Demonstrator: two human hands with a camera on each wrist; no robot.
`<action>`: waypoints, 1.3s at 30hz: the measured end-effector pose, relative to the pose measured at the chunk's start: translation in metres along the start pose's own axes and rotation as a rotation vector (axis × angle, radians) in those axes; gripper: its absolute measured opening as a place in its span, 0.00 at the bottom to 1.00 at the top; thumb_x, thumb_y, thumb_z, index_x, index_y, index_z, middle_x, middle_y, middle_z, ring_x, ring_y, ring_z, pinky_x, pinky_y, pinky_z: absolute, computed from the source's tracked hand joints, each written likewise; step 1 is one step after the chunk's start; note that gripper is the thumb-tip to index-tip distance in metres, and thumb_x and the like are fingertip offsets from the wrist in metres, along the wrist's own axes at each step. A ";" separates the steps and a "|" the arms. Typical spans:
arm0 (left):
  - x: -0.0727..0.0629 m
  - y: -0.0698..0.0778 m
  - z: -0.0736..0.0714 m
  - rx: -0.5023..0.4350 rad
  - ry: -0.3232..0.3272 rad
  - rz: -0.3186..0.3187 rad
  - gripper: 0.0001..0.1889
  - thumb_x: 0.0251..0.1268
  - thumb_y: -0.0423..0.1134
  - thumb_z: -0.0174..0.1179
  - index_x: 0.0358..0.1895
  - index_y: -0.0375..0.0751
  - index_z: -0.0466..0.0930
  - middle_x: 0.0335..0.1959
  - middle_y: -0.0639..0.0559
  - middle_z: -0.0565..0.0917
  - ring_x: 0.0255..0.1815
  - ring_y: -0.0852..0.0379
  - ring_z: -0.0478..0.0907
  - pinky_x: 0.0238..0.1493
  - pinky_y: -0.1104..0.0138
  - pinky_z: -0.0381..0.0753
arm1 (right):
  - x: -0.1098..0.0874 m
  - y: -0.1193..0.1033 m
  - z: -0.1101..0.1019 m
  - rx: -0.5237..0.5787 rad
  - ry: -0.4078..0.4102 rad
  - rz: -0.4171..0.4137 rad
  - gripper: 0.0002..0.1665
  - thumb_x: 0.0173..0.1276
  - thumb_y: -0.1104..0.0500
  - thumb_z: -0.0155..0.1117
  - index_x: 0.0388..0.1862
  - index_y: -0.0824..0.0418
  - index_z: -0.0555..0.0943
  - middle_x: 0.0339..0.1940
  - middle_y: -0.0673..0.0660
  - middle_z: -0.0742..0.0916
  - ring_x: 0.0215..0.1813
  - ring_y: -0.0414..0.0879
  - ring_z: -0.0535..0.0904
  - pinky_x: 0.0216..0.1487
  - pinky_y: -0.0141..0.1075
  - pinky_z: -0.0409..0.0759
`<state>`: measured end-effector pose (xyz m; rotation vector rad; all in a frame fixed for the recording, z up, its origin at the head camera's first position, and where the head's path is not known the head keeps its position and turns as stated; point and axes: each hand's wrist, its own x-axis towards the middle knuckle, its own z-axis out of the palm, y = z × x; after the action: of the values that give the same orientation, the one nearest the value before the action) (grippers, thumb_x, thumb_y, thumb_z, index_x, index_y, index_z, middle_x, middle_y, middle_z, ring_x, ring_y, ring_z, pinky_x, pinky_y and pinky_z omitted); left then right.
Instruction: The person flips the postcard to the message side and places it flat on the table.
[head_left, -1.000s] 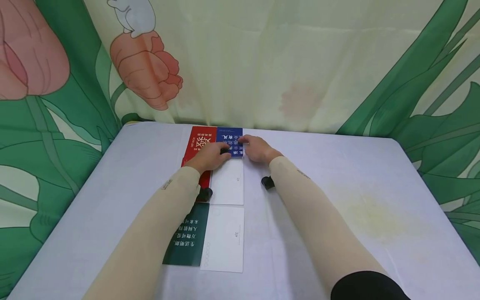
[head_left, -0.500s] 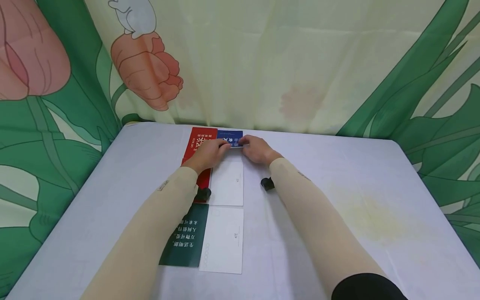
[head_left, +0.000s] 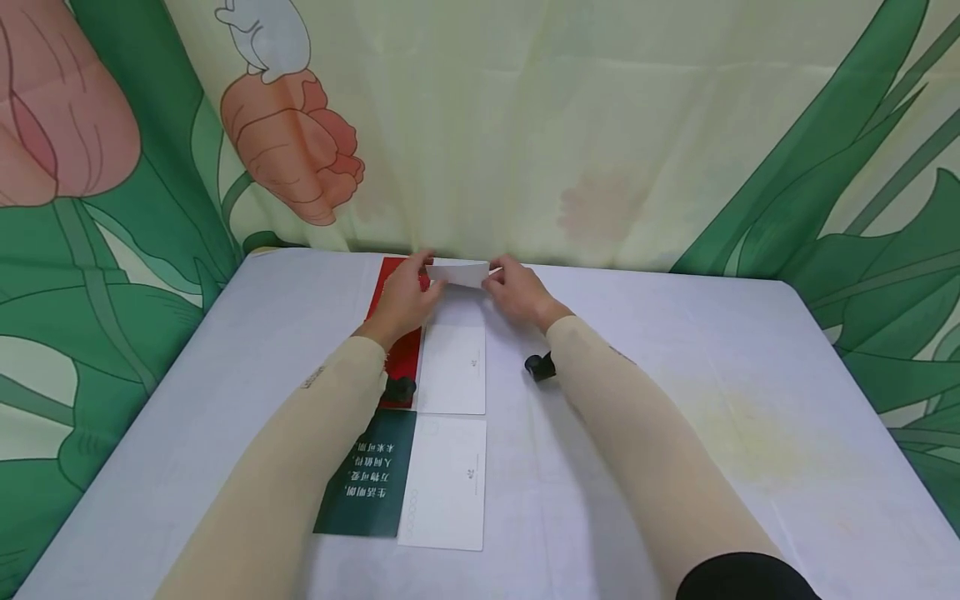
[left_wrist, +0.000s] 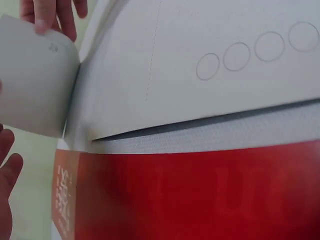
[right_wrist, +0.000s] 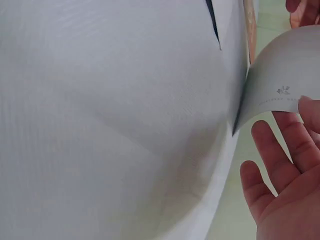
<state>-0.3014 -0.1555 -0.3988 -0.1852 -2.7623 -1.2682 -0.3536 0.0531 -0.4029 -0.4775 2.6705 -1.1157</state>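
A postcard [head_left: 457, 273] stands tilted up and bent near the far table edge, its plain white back toward me. My right hand [head_left: 519, 293] pinches its right edge, the thumb [right_wrist: 307, 107] on the white face in the right wrist view. At the other end, my left hand [head_left: 405, 298] holds the left edge between thumb and index finger; most of this hand falls outside the left wrist view. Under my left hand lie red cards [head_left: 405, 358], partly hidden. A white postcard back [head_left: 452, 369] printed with circles [left_wrist: 207, 66] lies just nearer than the raised one.
Closer to me, a dark green card [head_left: 367, 475] with white writing lies beside another white postcard back [head_left: 442, 483]. A white cloth covers the table [head_left: 675, 400]. Behind its far edge hangs a patterned curtain [head_left: 487, 125].
The blue-faced postcard at the far end has been tipped up from lying flat, so its white back now shows. Both hands rose slightly with it; the other cards stayed put.
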 end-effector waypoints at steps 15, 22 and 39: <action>0.004 -0.006 0.003 0.005 0.236 0.105 0.07 0.77 0.32 0.49 0.48 0.33 0.73 0.46 0.39 0.83 0.47 0.44 0.80 0.53 0.56 0.80 | -0.007 -0.010 -0.008 0.126 0.121 -0.043 0.25 0.78 0.54 0.56 0.69 0.61 0.67 0.51 0.57 0.86 0.50 0.47 0.83 0.50 0.41 0.77; 0.005 0.001 0.003 0.008 0.240 0.124 0.12 0.76 0.29 0.51 0.56 0.31 0.76 0.54 0.38 0.79 0.54 0.45 0.76 0.60 0.58 0.77 | -0.012 -0.024 -0.009 0.180 0.233 -0.058 0.20 0.75 0.58 0.60 0.62 0.61 0.70 0.49 0.57 0.86 0.45 0.47 0.84 0.46 0.39 0.81; 0.002 0.005 0.012 -0.026 0.217 -0.044 0.23 0.72 0.31 0.59 0.69 0.35 0.72 0.64 0.39 0.69 0.66 0.46 0.68 0.61 0.58 0.77 | -0.010 -0.023 0.000 0.122 0.243 -0.084 0.22 0.73 0.62 0.57 0.64 0.66 0.77 0.57 0.59 0.81 0.52 0.49 0.79 0.53 0.38 0.80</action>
<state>-0.3032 -0.1427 -0.4029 0.0112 -2.5802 -1.2531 -0.3394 0.0414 -0.3862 -0.4625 2.7844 -1.4356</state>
